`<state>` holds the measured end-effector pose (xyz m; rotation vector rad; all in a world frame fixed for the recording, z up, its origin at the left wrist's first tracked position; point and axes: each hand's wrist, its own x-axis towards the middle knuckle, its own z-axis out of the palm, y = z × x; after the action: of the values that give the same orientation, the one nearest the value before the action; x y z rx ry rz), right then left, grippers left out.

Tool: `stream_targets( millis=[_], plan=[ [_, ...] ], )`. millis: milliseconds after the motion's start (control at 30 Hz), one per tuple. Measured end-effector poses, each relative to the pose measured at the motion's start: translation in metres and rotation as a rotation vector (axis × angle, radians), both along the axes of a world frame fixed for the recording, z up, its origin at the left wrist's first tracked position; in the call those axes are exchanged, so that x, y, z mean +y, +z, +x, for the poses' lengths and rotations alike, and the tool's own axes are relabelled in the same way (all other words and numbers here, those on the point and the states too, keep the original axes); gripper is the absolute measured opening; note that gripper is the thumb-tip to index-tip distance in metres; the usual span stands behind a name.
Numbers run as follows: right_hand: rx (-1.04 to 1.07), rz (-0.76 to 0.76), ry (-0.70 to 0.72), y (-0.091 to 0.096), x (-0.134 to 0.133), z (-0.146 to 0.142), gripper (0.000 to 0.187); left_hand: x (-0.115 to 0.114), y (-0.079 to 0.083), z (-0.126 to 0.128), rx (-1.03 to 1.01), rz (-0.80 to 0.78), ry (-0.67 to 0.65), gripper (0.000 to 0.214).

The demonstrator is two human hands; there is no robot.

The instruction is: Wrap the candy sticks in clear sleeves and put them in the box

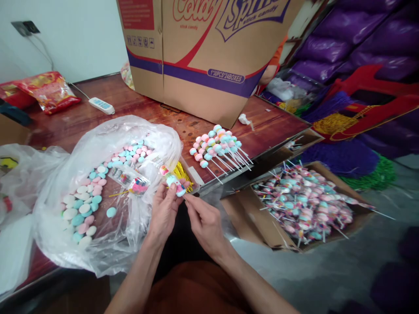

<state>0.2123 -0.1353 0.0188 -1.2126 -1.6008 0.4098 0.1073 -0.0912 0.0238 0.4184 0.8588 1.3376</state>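
Observation:
My left hand (163, 208) pinches a candy stick in a clear printed wrapper (173, 179) at the table's near edge, its fingers closed around the sweets. My right hand (203, 220) is closed in a pinch just right of it, at the wrapper's lower end by the stick. A pile of bare candy sticks (215, 147) with pink, blue and white sweets lies on the wooden table (153, 114) behind my hands. Left of them a clear plastic bag (108, 196) holds loose pastel sweets and empty printed wrappers (131, 179). Yellow twist ties (183, 174) lie beside the bag.
A big cardboard carton (203, 56) printed "stick candy" stands at the back. An open box (306, 205) of wrapped candy sticks sits lower right on the floor. A white power strip (101, 105) and red snack bags (49, 90) lie far left. Purple bags (353, 39) fill the right.

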Motion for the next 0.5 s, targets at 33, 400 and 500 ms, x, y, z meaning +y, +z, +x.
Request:
stream_targets(
  millis=[33, 400, 500],
  plan=[
    [0.009, 0.007, 0.000, 0.000, 0.004, -0.001, 0.032, -0.001, 0.000, 0.000, 0.005, -0.007, -0.025, 0.032],
    [0.057, -0.228, 0.023, 0.000, -0.006, 0.002, 0.022, 0.001, 0.001, -0.013, 0.037, -0.006, -0.021, 0.029],
    [0.011, -0.218, -0.023, 0.000, 0.000, -0.001, 0.022, -0.005, -0.001, -0.007, 0.076, -0.009, -0.116, 0.035]
  ],
)
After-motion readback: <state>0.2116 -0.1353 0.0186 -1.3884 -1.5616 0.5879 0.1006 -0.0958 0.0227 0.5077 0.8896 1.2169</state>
